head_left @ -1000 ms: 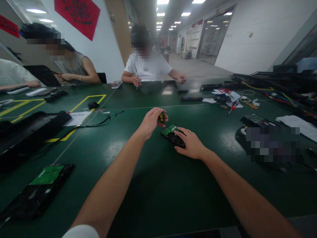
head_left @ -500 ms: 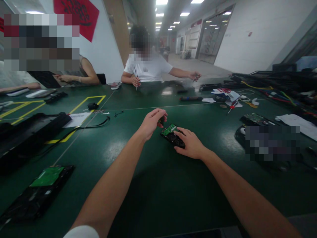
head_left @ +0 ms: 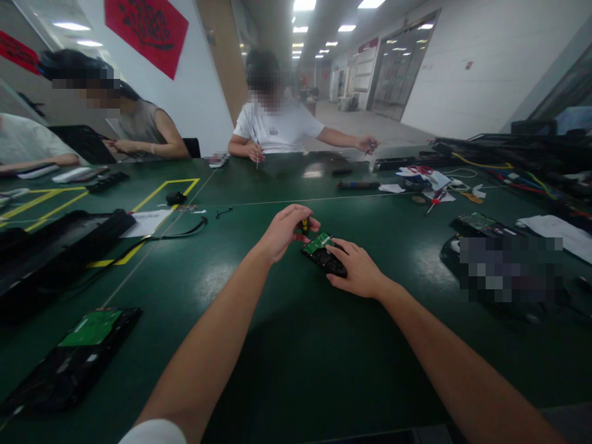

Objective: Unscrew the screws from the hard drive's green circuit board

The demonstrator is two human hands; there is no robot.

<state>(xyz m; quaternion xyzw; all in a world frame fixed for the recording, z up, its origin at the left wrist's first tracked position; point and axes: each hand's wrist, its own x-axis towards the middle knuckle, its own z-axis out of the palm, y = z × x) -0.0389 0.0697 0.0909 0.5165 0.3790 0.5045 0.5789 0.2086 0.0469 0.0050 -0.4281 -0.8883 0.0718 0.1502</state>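
The left grip (head_left: 287, 229) pinches a yellow-and-black tool (head_left: 305, 226) at one end of a green-and-black device (head_left: 329, 262), which lies well in from the worktop's (head_left: 319, 351) near edge. The right grip (head_left: 359, 269) rests spread over the device's right side.

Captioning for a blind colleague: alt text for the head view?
A person's left hand holds a yellow and black object close to a black device with a green board; the right hand rests on the device. A co-worker is across the green table.
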